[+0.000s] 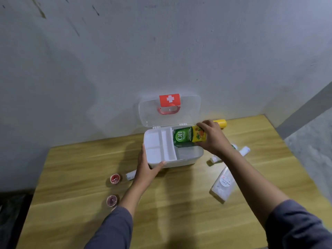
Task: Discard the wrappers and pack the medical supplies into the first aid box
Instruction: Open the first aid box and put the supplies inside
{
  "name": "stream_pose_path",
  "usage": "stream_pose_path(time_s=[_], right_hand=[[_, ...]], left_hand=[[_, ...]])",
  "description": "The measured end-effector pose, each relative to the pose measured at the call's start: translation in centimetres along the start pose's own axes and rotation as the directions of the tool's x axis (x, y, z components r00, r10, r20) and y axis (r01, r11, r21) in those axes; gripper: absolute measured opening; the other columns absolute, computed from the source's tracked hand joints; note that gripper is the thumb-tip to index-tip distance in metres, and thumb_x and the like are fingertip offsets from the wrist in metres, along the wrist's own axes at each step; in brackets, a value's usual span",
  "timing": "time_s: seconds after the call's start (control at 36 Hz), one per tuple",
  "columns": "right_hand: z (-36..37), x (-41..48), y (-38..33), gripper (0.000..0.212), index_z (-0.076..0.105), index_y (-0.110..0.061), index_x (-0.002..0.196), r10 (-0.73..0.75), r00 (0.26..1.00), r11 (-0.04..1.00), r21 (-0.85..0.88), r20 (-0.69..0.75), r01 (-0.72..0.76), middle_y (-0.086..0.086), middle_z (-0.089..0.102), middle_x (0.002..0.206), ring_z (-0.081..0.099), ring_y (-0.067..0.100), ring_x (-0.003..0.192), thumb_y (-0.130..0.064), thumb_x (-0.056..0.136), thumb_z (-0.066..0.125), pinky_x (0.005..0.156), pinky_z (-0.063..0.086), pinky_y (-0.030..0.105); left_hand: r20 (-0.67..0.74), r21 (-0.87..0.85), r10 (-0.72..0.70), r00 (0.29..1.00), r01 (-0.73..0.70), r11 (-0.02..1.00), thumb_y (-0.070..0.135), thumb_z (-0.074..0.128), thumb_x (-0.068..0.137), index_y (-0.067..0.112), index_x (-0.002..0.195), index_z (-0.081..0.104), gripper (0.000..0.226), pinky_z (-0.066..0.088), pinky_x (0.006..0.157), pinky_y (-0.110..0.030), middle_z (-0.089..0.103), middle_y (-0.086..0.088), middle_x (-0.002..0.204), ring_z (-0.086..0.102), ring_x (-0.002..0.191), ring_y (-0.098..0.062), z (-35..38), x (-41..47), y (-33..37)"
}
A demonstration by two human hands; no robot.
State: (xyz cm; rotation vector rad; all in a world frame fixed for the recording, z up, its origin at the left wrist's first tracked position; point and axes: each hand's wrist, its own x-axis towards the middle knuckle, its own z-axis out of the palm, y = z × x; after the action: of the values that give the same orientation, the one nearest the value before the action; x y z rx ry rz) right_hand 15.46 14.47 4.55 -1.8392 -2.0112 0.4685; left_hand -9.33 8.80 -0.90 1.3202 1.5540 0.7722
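A white first aid box (186, 161) sits open on a wooden table (179, 203), its clear lid (188, 112) standing up at twelve o'clock; a white divided tray (159, 146) fills its left side. The right hand (212, 137) closes around a green and yellow carton (187, 137), holding it over the box's right side; the left hand (147, 168) clasps the box's near left corner, at eight o'clock. Two red round tins (115, 178) lie at seven o'clock; a white pouch (222, 186) and small white rolls (244, 150) lie at four o'clock; a yellow bottle (221, 123) rests at two o'clock.
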Motion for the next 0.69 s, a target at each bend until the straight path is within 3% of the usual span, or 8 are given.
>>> stream_pose_path(time_s=[0.11,0.33,0.58,0.69], right_hand=[[0.8,1.2,-1.0,0.073,0.048,-0.010,0.130,-0.045,0.994,0.997,-0.057,0.101,0.051,0.013,0.048,0.127,0.040,0.030,0.117,-0.018,0.064,0.078,0.100,0.036,0.038],[4.3,2.1,-2.2,0.070,0.048,-0.006,0.129,-0.041,0.982,0.999,0.032,0.185,0.036,0.017,0.046,0.128,0.040,0.031,0.121,-0.013,0.065,0.078,0.104,0.036,0.038],[6.4,1.7,-2.6,0.081,0.041,-0.006,0.136,0.012,0.991,0.994,0.107,0.132,-0.026,0.017,0.041,0.135,0.037,0.028,0.125,-0.010,0.065,0.079,0.101,0.033,0.025],[6.8,1.2,-2.6,0.070,0.044,-0.004,0.131,0.132,0.990,0.976,0.168,0.059,-0.140,0.016,0.042,0.133,0.044,0.026,0.119,-0.008,0.070,0.077,0.091,0.033,0.017]], left_hand=[[0.001,0.000,-0.001,1.000,0.001,1.000,0.033,0.071,0.078,0.027,0.146,-0.003,0.101,0.018,0.106,-0.025,0.006,0.005,0.156,0.010,0.142,-0.012,0.1,0.0,-0.1],[0.003,0.012,0.002,1.000,-0.002,1.000,0.035,0.071,0.078,0.027,0.146,-0.005,0.103,0.019,0.105,-0.024,0.007,0.006,0.156,0.012,0.140,-0.009,0.0,-0.1,0.2],[0.009,0.025,0.005,1.000,-0.006,1.000,0.036,0.071,0.078,0.029,0.146,-0.005,0.102,0.016,0.106,-0.021,0.007,0.010,0.155,0.008,0.131,0.005,-0.1,0.0,0.0],[0.015,0.028,0.011,1.000,-0.012,1.000,0.037,0.071,0.078,0.030,0.146,-0.004,0.102,0.016,0.106,-0.021,0.006,0.011,0.155,0.009,0.132,0.005,-0.1,0.0,0.0]])
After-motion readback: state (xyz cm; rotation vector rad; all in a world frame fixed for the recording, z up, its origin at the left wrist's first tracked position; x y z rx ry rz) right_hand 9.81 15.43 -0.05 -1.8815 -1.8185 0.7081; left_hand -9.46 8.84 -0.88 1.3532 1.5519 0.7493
